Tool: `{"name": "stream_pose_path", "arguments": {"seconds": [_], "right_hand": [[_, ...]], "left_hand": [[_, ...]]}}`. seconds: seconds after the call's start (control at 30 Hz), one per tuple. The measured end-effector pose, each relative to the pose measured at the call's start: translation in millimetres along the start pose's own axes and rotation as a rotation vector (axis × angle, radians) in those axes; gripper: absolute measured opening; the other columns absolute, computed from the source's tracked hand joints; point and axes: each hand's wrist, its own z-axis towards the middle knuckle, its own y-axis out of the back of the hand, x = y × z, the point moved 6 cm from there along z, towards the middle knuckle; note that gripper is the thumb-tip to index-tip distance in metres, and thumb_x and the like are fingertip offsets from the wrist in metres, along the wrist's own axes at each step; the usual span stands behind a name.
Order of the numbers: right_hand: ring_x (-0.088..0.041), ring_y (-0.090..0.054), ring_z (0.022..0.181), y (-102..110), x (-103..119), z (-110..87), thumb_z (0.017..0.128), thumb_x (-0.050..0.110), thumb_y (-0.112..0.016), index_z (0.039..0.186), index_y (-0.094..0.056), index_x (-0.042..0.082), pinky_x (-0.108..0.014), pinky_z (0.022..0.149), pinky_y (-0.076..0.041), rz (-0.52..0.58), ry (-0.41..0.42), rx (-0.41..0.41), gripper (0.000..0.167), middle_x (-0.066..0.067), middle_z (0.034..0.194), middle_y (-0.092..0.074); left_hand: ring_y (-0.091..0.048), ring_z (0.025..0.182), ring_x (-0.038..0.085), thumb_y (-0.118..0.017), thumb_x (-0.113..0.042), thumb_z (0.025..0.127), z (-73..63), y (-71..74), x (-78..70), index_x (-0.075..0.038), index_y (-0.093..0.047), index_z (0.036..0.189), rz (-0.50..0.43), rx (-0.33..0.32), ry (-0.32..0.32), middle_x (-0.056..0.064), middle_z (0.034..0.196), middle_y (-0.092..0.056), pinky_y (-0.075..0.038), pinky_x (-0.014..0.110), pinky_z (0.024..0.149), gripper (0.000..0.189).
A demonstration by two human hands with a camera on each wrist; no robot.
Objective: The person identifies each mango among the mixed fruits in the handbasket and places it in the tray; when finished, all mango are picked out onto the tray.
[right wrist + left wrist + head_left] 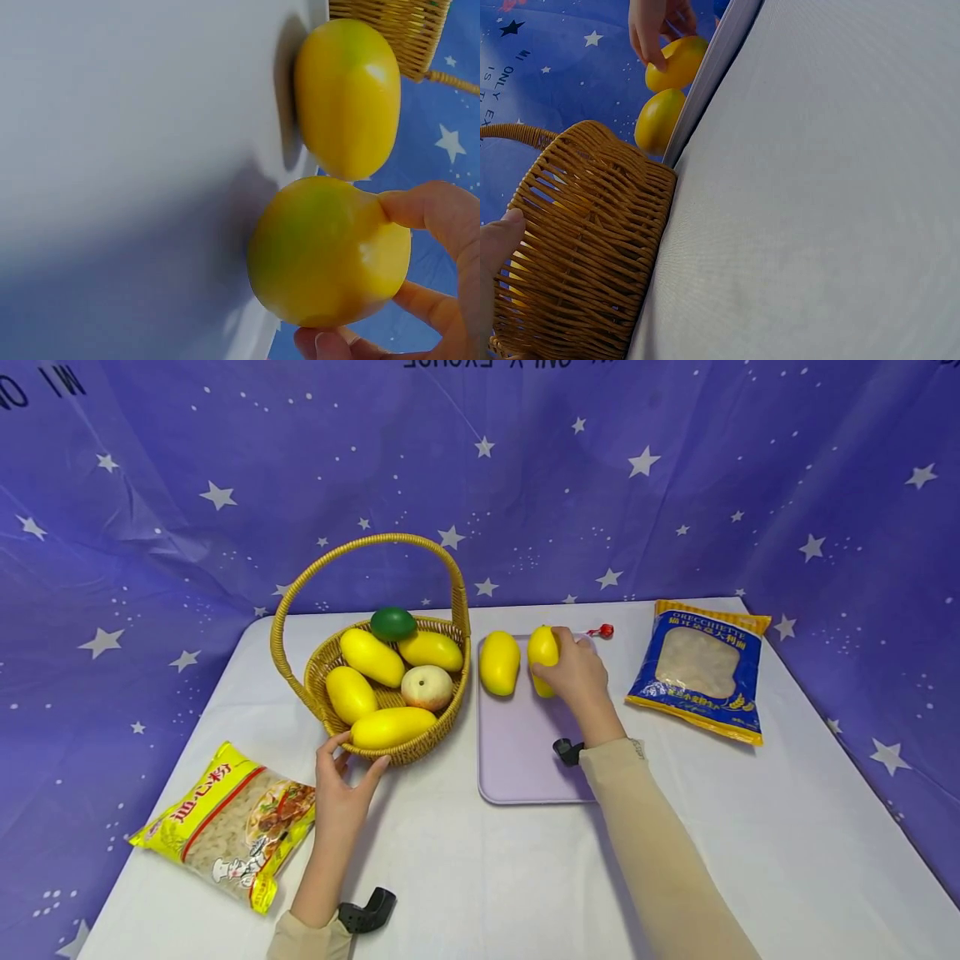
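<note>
My right hand [576,675] grips a yellow mango [543,652] between thumb and fingers, over the far part of a lilac tray [517,760]. Just left of it another mango [499,663] lies on the tray; the right wrist view shows the held mango [322,255] close beside it. My left hand [347,781] rests at the near rim of a wicker basket [442,739], thumb and fingers spread along it. In the basket are several mangoes [393,727], a pale peach-like fruit [427,687] and a dark green oval fruit [393,624].
A yellow food packet [232,827] lies at the left, close to my left forearm. On the right sits a blue orecchiette bag [697,668]. A small red wrapped candy [602,631] is behind the tray. The basket's tall handle [375,539] arches above it.
</note>
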Motion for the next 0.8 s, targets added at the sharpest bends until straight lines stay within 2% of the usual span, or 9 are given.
{"name": "stream_pose_path", "arguments": {"seconds": [0.4, 0.6, 0.8], "right_hand": [[-0.036, -0.047, 0.109, -7.9, -0.4, 9.4, 0.084, 0.043, -0.067, 0.143, -0.040, 0.009, -0.050, 0.092, -0.043, 0.009, 0.001, -0.019, 0.074, -0.023, 0.122, -0.050], [-0.038, -0.048, 0.107, -13.1, -0.7, 15.1, 0.085, 0.046, -0.065, 0.140, -0.042, 0.007, -0.050, 0.091, -0.043, -0.030, 0.004, -0.027, 0.072, -0.024, 0.120, -0.052], [-0.039, -0.049, 0.107, -14.0, 0.8, 15.8, 0.087, 0.047, -0.064, 0.139, -0.044, 0.007, -0.051, 0.093, -0.043, -0.019, -0.002, -0.023, 0.069, -0.024, 0.122, -0.050]], "left_hand": [[-0.036, 0.131, 0.044, -0.073, -0.028, 0.088, 0.3, 0.1, 0.6, -0.008, -0.036, 0.138, 0.021, -0.002, 0.006, 0.017, 0.146, -0.031, -0.033, 0.055, 0.107, 0.066], [-0.036, 0.131, 0.044, -0.073, -0.027, 0.088, 0.3, 0.1, 0.8, -0.007, -0.036, 0.138, 0.021, -0.002, -0.002, 0.018, 0.145, -0.032, -0.033, 0.055, 0.107, 0.066], [-0.036, 0.132, 0.043, -0.073, -0.027, 0.088, 0.7, 0.1, 0.8, -0.007, -0.036, 0.138, 0.018, -0.005, -0.005, 0.017, 0.145, -0.032, -0.033, 0.054, 0.107, 0.066]]}}
